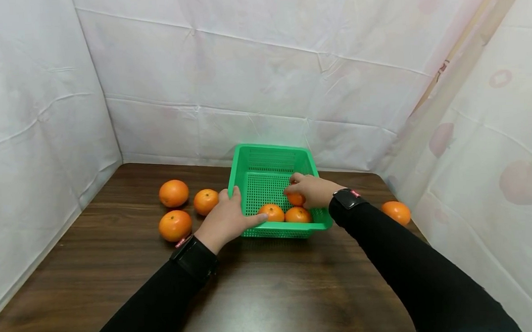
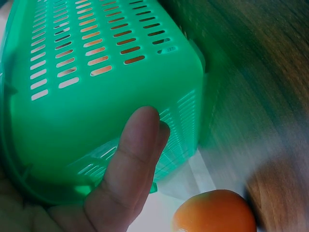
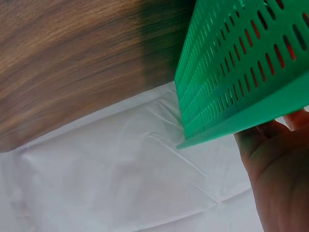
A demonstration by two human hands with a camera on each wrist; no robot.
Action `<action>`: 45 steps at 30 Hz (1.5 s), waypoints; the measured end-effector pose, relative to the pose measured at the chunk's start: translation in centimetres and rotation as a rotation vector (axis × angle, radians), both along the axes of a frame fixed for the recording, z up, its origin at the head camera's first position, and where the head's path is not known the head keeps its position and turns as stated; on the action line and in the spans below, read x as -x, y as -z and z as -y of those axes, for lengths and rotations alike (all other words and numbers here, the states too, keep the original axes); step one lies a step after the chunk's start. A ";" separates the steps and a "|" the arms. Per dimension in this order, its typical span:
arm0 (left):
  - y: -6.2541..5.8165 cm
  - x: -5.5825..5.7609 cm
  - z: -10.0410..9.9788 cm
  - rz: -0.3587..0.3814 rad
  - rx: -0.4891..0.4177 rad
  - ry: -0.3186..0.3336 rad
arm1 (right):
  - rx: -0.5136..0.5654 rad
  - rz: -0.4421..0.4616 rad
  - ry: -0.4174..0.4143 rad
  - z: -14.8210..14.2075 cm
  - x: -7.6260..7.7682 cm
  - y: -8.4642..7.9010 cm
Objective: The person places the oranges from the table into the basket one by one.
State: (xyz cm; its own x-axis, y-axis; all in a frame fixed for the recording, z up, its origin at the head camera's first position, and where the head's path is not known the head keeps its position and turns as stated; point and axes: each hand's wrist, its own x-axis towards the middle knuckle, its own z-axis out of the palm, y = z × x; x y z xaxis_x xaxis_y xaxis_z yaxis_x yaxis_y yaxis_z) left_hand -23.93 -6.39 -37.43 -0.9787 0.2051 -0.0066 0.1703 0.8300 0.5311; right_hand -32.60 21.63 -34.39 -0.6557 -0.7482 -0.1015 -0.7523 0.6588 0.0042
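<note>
So the right hand [image 1: 317, 189] is reaching into the green basket [image 1: 267, 186] from the right, fingers clamped on an orange [image 1: 296, 200]. That one sits right under the curled fingertips, partly covered by them, inside the basket toward its right side. Can't really tell if it's touching the bottom.

Two more oranges sit just in front of it along the near wall, a left one [image 1: 272, 213] and a right one [image 1: 298, 215], side by side.

The left hand [image 1: 226, 219] has the basket by its near left corner: thumb spread away from the fingers and over the near rim, close to the left one, with the fingers [image 2: 129, 154] along the outside of the wall. The left wrist view shows two of those pretty much together on the green plastic.

Outside, three oranges are grouped left of the basket: a far one [image 1: 173, 193], a near one [image 1: 175, 226] and a third [image 1: 206, 202] just beside the left hand. Another loose one [image 1: 396, 213] is well off to the right, by the table [image 1: 271, 289] edge and partly behind the right sleeve [image 1: 399, 249].
</note>
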 end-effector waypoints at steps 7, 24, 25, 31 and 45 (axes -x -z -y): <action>0.0 0.0 0.1 -0.002 0.001 0.003 | -0.063 -0.023 -0.036 0.2 0.1 0.3; 0.3 0.1 0.2 -0.025 0.005 0.004 | -0.103 0.016 -0.018 0.5 -0.3 0.8; 0.3 0.1 0.2 -0.025 0.003 0.005 | -0.111 0.026 0.000 0.6 -0.5 0.7; 0.4 0.1 0.1 -0.026 -0.006 0.005 | -0.144 0.051 0.066 0.6 -0.8 0.9; 0.2 0.0 -0.3 -0.024 0.000 0.004 | -0.154 0.034 0.061 -0.1 -0.8 1.0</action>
State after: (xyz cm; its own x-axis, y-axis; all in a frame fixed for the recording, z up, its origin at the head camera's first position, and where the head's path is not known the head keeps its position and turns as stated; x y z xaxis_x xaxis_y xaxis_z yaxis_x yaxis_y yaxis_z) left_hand -23.89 -6.13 -37.62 -0.9779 0.2085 0.0165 0.1858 0.8296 0.5265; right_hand -31.76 21.74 -35.37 -0.6940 -0.6807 -0.2344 -0.7121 0.6971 0.0839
